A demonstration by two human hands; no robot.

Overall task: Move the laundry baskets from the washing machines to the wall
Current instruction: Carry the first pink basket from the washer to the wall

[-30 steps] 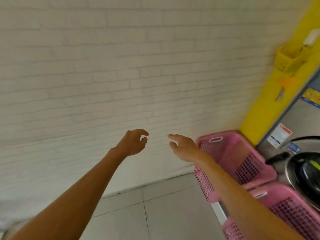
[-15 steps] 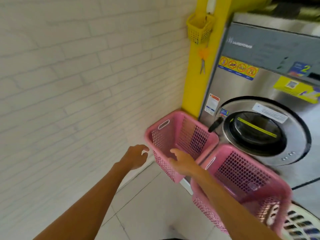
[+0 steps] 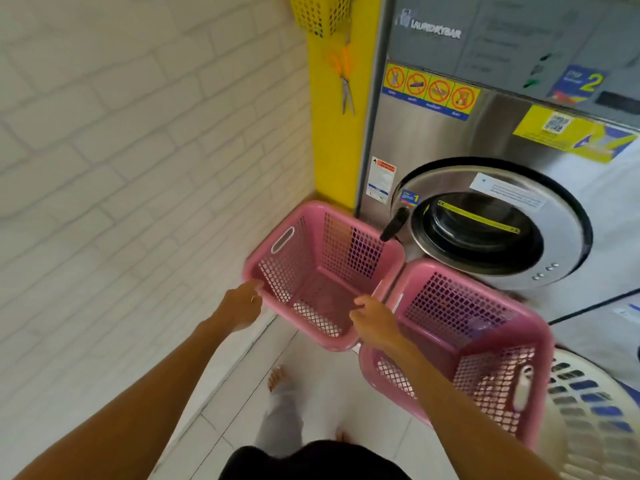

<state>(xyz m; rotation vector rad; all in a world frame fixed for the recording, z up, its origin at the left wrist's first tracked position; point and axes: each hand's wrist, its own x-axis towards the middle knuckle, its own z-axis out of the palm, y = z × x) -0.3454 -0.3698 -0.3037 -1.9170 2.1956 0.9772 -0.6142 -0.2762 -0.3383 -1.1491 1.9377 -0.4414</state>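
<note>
— What's changed since a moment ago?

— Half a second back both hands hung short of the baskets, near the white brick wall [image 3: 131, 174]. Now they've closed in. The left hand [image 3: 242, 306] is at the near left corner of the first pink basket [image 3: 322, 271], fingers curled loosely toward the rim; whether they actually grip it, I cannot tell.

— And the other hand?

— The right hand [image 3: 374, 320] is over the near right edge of the same basket, fingers bent and drawn together, right by the rim where it meets the second pink basket [image 3: 460, 341]. Contact is hard to judge through the blur.

— Where do the baskets sit?

— The first is in the corner, between the wall and the yellow pillar [image 3: 332, 140], in front of the washing machine [image 3: 502, 202]. The second touches it on the right, below the round door [image 3: 485, 233]. A white basket [image 3: 588, 417] shows at the far right edge.

— Anything else different?

— The view has tipped downward: a bare foot [image 3: 277, 377] on the tiled floor [image 3: 332, 403] is visible now.
</note>
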